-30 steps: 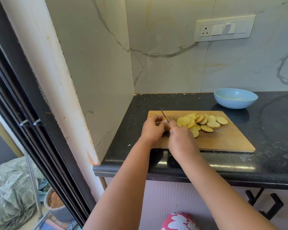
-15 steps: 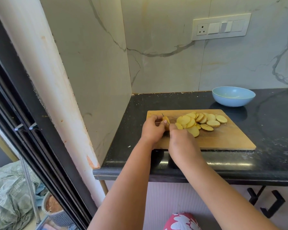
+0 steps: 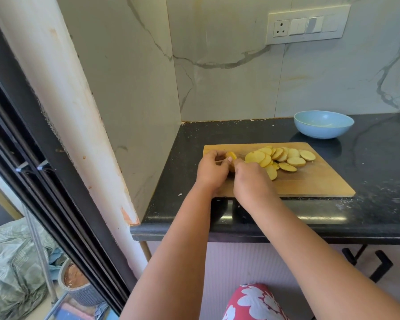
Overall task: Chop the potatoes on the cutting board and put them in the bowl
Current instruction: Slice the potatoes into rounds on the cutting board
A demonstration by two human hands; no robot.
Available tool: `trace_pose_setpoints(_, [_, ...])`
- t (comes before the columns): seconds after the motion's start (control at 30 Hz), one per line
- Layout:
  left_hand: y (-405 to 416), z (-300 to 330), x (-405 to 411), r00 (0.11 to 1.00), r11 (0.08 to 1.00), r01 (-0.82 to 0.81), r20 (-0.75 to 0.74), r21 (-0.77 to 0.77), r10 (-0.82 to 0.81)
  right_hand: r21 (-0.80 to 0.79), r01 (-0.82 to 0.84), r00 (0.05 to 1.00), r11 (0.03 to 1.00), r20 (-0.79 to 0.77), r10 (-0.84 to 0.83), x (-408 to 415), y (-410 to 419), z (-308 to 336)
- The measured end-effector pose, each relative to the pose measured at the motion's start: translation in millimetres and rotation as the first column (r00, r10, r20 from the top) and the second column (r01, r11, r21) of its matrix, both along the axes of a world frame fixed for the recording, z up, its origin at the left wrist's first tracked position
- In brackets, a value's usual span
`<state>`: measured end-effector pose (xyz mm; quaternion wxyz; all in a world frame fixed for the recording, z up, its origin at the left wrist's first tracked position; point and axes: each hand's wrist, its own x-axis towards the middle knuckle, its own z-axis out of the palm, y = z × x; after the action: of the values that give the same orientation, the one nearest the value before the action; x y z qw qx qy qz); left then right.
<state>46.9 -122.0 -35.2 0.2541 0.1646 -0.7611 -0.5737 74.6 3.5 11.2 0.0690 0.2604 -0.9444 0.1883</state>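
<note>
Standing at the far left edge of the view: a dark window frame (image 3: 44, 181), with a white pillar (image 3: 79, 116) just to its right meeting the black tabletop (image 3: 379, 181).

Lying on the tabletop: a wooden cutting board (image 3: 310, 183), its left end covered by both hands.

At the board's 9 o'clock end: the left hand (image 3: 211, 168), fingers (image 3: 214, 155) curled round a potato end piece (image 3: 231, 155). Piece's yellow cut face showing just past the fingertips, at 1 o'clock from the knuckles; rest of the piece hidden between the two hands.

Just to the right, touching or nearly touching the left hand: the right hand (image 3: 252, 181), fingers curled tight, closed as if round a handle. Handle and blade hidden behind the hand, so what it holds cannot be told. Potato piece sitting at 11 o'clock from this hand, right at its fingertips.

Further right, at 2 o'clock from the right hand: a heap of potato slices (image 3: 280, 159), round and pale yellow, overlapping along the board's far half, the nearest slices tucked against the right hand.

Off the board, at 1 o'clock from the slices and well apart from both hands: a light blue bowl (image 3: 323, 124) near the marble wall, with no potato seen inside.

On the wall above the bowl: a white switch panel (image 3: 307, 24).
</note>
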Motion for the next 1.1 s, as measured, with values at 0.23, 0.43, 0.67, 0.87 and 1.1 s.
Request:
trace_pose_setpoints(0.23, [0,1,-1,1.0,1.0,0.005,0.018,0.012,-0.005,-0.007,0.005,0.999,1.0,0.041,-0.005,-5,-3,7])
trace_pose_setpoints(0.43, [1,3,0,0.999,1.0,-0.005,0.042,0.009,0.005,0.069,0.024,1.0,0.997,0.013,-0.025,10,15,-1])
trace_pose_setpoints(0.67, [2,9,6,0.999,0.991,-0.009,0.047,0.132,0.003,0.041,0.057,0.988,0.998,0.139,-0.062,-1,43,7])
trace_pose_setpoints(0.87, [6,12,10,0.997,0.986,-0.035,0.074,0.166,0.023,-0.189,-0.018,0.983,0.982,0.177,0.052,-8,93,9])
trace_pose_setpoints(1.1, [19,18,21,0.982,0.937,-0.051,0.153,-0.345,0.109,-0.53,0.104,0.993,0.842,0.099,-0.06,-65,109,14])
